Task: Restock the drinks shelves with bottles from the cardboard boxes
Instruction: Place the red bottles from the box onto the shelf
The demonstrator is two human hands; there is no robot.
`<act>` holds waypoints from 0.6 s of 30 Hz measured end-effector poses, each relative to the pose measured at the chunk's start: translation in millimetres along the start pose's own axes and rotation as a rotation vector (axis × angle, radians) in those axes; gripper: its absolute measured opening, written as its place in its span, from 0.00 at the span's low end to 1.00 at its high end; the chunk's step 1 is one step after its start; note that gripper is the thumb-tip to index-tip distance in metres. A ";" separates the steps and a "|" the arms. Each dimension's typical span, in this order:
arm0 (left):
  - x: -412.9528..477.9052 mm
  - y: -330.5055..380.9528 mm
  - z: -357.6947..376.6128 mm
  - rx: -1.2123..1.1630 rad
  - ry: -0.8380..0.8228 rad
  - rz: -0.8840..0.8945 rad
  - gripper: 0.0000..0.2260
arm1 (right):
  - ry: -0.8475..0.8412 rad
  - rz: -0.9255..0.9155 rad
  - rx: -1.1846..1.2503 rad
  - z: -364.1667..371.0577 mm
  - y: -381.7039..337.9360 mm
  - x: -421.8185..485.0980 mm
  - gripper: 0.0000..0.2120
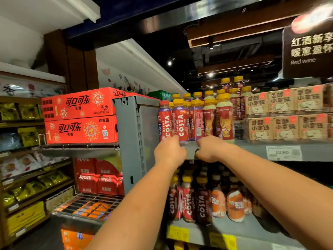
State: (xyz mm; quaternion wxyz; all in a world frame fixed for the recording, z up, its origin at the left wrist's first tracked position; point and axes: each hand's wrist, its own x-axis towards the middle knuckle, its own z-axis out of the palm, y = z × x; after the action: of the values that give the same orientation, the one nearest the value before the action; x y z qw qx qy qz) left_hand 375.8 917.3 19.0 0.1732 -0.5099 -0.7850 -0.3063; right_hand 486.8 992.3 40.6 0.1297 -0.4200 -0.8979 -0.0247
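Far left, snack shelves hold yellow packets, and next to them two red Coca-Cola cartons sit stacked on a wire rack. They are set flat with the print facing out so the brand reads from the aisle. A grey end panel closes off the drinks bay.

Right of it, the Costa bottles stand upright in tight rows at the front of the upper shelf, labels forward, which looks like deliberate facing-up for shoppers. The left grip reaches up to the foot of a front bottle. Its fingers are hidden behind the back of the hand, so I cannot tell whether they are closed on the bottle or only nudging it.

The right grip sits just beside it at the shelf lip, under the next bottle, with the fingers bent over the edge (holding or merely resting, I cannot tell). Working low at the base probably keeps a tall bottle from tipping as it slides.

Further right stand pale yellow-capped bottles, a price tag and kraft cartons. No open supply box shows.
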 end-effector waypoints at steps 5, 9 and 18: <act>-68.8 32.9 -3.0 0.078 -0.063 -0.044 0.12 | -0.015 -0.029 -0.071 -6.0 34.1 -79.8 0.09; -117.5 59.2 -6.3 0.124 -0.129 -0.035 0.15 | -0.052 0.010 -0.065 -2.1 54.3 -136.0 0.08; -214.0 98.3 -0.7 0.101 -0.231 0.059 0.10 | -0.037 0.080 -0.049 25.4 63.9 -243.0 0.10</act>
State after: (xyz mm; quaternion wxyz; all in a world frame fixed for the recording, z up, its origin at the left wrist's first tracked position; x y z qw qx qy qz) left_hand 554.8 797.0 -75.6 0.1162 -0.5552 -0.7988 -0.2003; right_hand 679.1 855.8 -49.7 0.1037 -0.4588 -0.8818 -0.0339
